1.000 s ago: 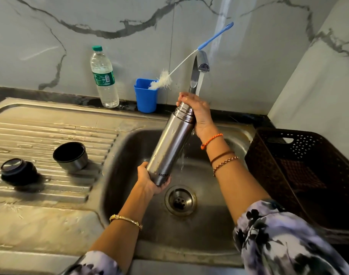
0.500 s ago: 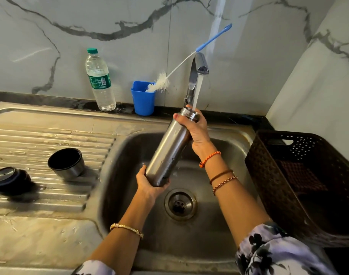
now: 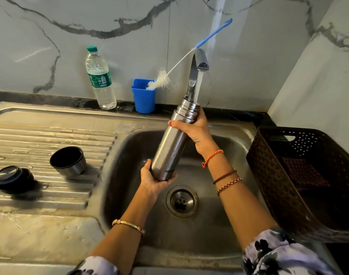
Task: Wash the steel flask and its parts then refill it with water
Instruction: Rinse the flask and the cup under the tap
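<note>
Flask point(image 3: 172, 143) held tilted over the sink point(image 3: 130, 155), mouth up under the running tap point(image 3: 199, 64), probably so the stream fills it. Left to right: stopper point(image 3: 11, 176) and cup lid point(image 3: 68, 160) parked on the drainboard, out of the way. Left hand point(image 3: 152, 180) cups the base, fingers curled beneath it. Right hand point(image 3: 193, 130) wraps the neck, steadying the mouth. Fill level can't be seen.

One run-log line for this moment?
flask tilted under running tap | left hand grips base | right hand grips neck | cup, lid on drainboard
</note>
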